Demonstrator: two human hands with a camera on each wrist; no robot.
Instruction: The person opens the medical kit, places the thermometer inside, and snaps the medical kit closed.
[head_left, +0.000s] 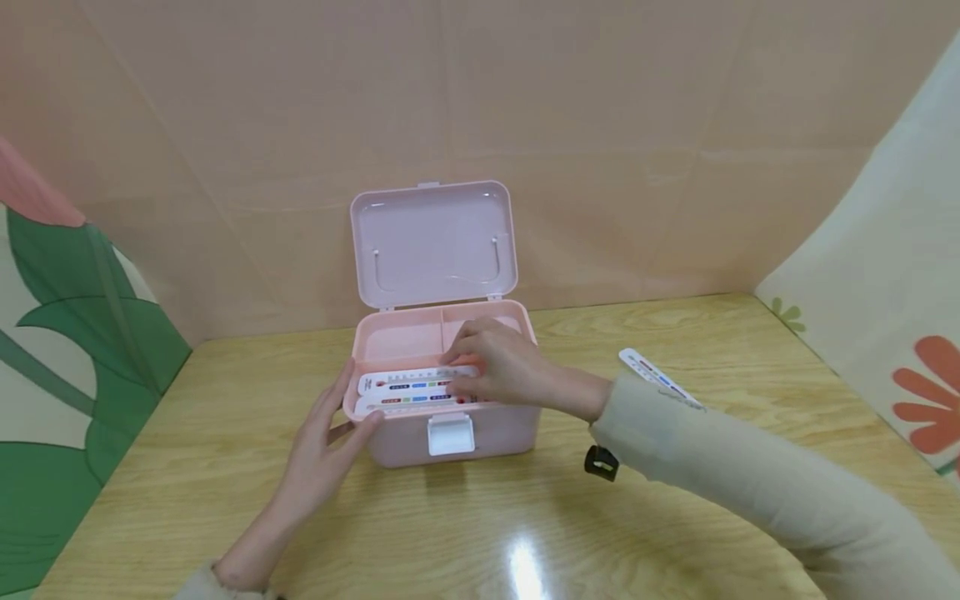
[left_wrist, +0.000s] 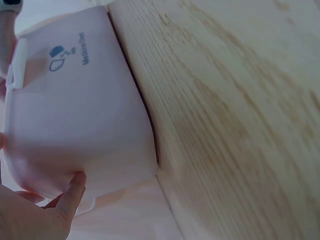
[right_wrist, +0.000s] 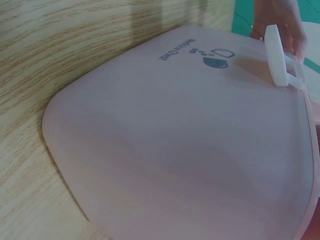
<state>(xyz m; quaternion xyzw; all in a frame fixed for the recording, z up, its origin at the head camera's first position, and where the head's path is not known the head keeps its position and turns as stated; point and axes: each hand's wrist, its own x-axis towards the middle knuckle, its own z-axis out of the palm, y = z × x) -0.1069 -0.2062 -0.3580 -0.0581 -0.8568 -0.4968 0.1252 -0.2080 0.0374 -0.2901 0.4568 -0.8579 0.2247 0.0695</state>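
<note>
A pink medicine box [head_left: 450, 433] stands on the table with its lid [head_left: 435, 242] raised. White card thermometers [head_left: 420, 404] with coloured bands lie in the front compartment of its upper tray. My right hand [head_left: 502, 362] reaches over the tray and pinches the upper thermometer [head_left: 397, 382] between thumb and fingers near its right end; part of it is hidden under the hand. At the box's left front corner my left hand [head_left: 322, 442] rests with fingers fairly straight along the side, thumb at the front rim. In the left wrist view a fingertip [left_wrist: 77, 180] touches the box wall.
Another white thermometer [head_left: 656, 373] lies on the wooden table [head_left: 225, 467], right of the box and behind my right sleeve. Dividers split the tray's back part [head_left: 397, 333]. A white latch [head_left: 451, 435] hangs on the box front. Behind stands a beige wall covering [head_left: 600, 167].
</note>
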